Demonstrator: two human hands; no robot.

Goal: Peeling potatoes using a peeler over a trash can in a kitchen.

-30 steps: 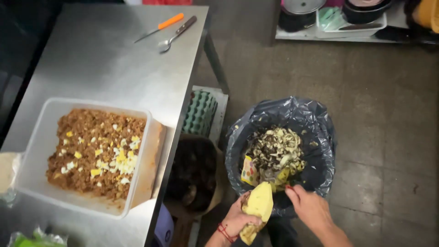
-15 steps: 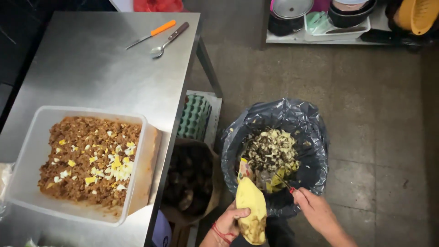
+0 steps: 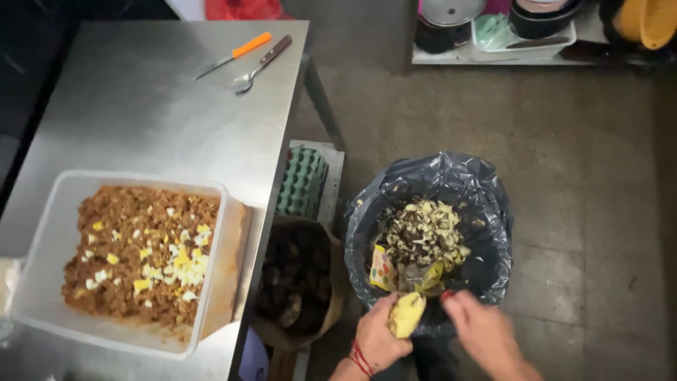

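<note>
Your left hand sits at the bottom centre of the frame, fingers closed around a pale yellow peeled potato, which you hold just over the near rim of the bin. Your right hand is just beside it to the right, fingertips close to the potato; whether it grips anything you cannot tell from here. The bin, lined with a dark plastic bag, stands on the floor right of centre and is full of peelings.

On the left, the steel tabletop carries a white rectangular tub of brown minced filling sprinkled with chopped egg. At the upper edge of the tabletop lie an orange-handled knife and a spoon, side by side. Below the tabletop's edge stand a green egg tray and a brown sack of dark tubers.
</note>
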